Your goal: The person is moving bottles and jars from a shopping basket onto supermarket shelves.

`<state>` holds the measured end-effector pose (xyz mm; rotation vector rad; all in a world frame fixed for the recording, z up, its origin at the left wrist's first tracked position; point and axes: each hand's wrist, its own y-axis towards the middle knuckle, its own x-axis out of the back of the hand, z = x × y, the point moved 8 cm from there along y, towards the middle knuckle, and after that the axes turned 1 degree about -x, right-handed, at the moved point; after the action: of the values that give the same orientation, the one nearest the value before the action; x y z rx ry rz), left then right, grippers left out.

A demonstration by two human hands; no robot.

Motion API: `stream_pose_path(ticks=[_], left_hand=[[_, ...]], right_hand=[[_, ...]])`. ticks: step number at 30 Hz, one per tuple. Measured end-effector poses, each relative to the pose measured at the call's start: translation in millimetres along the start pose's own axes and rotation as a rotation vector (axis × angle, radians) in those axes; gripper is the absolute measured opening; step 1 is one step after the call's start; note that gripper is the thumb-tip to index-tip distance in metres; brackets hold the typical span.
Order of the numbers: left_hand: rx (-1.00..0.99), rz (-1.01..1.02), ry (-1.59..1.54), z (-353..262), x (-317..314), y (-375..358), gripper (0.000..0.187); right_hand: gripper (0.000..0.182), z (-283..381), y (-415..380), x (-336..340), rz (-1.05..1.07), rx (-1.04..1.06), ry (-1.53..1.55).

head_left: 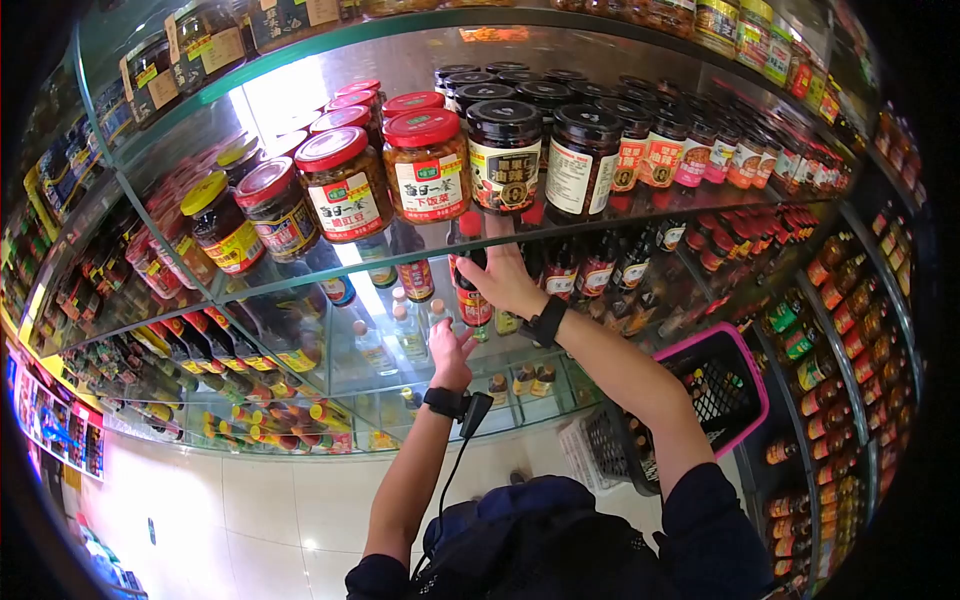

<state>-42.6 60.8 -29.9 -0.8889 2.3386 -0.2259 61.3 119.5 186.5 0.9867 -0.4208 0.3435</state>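
Note:
A dark sauce bottle [472, 300] with a red cap and red label stands upright at the front of the lower glass shelf. My right hand [503, 280] reaches in beside it, fingers stretched up under the upper shelf edge, the thumb spread across toward the bottle's neck. Part of those fingers shows only through the glass. Lower down, my left hand [450, 358] is raised palm-up with its fingers apart, just left of the bottle's base. Small clear bottles [408, 332] with pale caps are left of the bottle, behind my left hand.
Jars with red lids [425, 165] and black-lidded jars [505, 155] line the upper glass shelf [400, 262], its edge just above my hands. A black basket with a pink rim [757, 385] is at right below. Shelves of more jars [830, 390] rise at far right.

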Motion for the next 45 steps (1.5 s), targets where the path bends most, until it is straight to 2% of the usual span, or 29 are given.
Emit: stream_pose_path(ticks=[2,3,5,6,8,11,14,16,17,19,22,24,25,26,29,31,33,35,36,37,39,40,41,43,45], left_hand=[[-0.053,-0.028,-0.037,-3.6,5.8,-1.5,0.030],[-0.050,-0.021,-0.032,-3.8,8.3,-5.5,0.030],[-0.105,-0.011,-0.062,-9.5,15.1,-22.7,0.030],[-0.150,-0.026,-0.086,-10.8,15.1,-33.2,0.021],[-0.110,-0.033,-0.113,1.8,22.0,-40.5,0.017],[-0.018,-0.070,-0.135,35.0,31.5,-49.9,0.011],[0.125,-0.021,-0.126,90.4,25.5,-52.3,0.008],[0.202,0.008,-0.099,130.1,38.2,-63.0,0.007],[0.314,0.034,-0.122,156.4,36.9,-64.5,0.007],[0.414,0.037,-0.150,186.0,41.6,-70.7,0.008],[0.626,0.086,-0.019,238.7,36.1,-91.3,0.011],[0.645,0.096,0.027,261.3,34.1,-95.5,0.012],[0.652,0.108,0.058,269.0,31.8,-98.2,0.016],[0.658,0.103,0.066,275.8,29.9,-99.5,0.016],[0.669,0.123,0.109,294.2,12.3,-104.7,0.015],[0.669,0.093,0.091,300.5,-10.4,-114.1,0.009],[0.656,0.034,0.120,319.2,-24.3,-121.3,0.005],[0.670,0.201,0.049,351.3,-43.6,-119.7,0.013],[0.676,0.229,-0.006,361.8,-56.1,-124.5,0.013],[0.672,0.208,-0.005,373.0,-64.2,-128.0,0.013],[0.722,0.222,0.054,398.0,-83.4,-136.6,0.014],[0.715,0.200,0.053,403.8,-94.9,-142.2,0.014],[0.710,0.166,0.090,406.4,-106.6,-151.2,0.013],[0.706,0.109,0.138,413.5,-120.8,-160.5,0.013],[0.738,0.062,0.157,425.7,-132.5,-165.9,0.013]], right_hand=[[0.070,21.7,-11.9,13.0,-0.022,0.088,-0.021],[0.070,24.1,-25.0,15.2,-0.027,0.085,-0.026],[0.058,29.2,-60.8,18.9,-0.021,0.068,0.092],[0.052,27.8,-71.3,23.3,-0.030,0.022,0.100],[0.040,17.2,-117.1,26.7,-0.053,-0.094,0.132],[0.025,-28.7,-217.1,15.4,-0.127,-0.428,0.222],[0.021,-58.3,-303.0,34.0,-0.262,-0.633,0.128],[0.016,-83.1,-373.9,23.6,-0.088,-0.946,0.186],[0.016,-85.1,-393.8,36.9,-0.135,-0.986,0.159],[0.013,-86.3,-419.0,43.5,-0.014,-0.986,0.101],[0.013,-112.1,-475.4,109.5,-0.151,-1.083,-0.046],[0.013,-124.4,-502.3,137.6,-0.225,-1.166,-0.094],[0.013,-145.6,-521.2,165.4,-0.348,-1.242,-0.123],[0.014,-152.4,-531.4,172.5,-0.347,-1.205,-0.188],[0.015,-209.4,-572.7,219.9,-0.436,-1.302,-0.194],[0.016,-239.0,-574.0,251.7,-0.335,-1.455,-0.190],[0.014,-258.8,-573.0,274.9,-0.294,-1.479,-0.188],[0.013,-284.8,-547.2,277.5,0.262,-1.093,-0.383],[0.015,-301.3,-553.6,277.0,0.386,-1.061,-0.431],[0.015,-319.8,-559.7,284.5,0.401,-1.059,-0.416],[0.022,-371.0,-594.0,290.7,0.714,-1.219,-0.574],[0.024,-416.9,-637.7,302.4,0.612,-1.333,-0.624],[0.024,-424.9,-631.2,314.2,0.629,-1.324,-0.608],[0.027,-425.1,-621.0,353.1,0.592,-1.607,-0.552],[0.030,-445.6,-631.8,352.6,0.573,-1.604,-0.529]])
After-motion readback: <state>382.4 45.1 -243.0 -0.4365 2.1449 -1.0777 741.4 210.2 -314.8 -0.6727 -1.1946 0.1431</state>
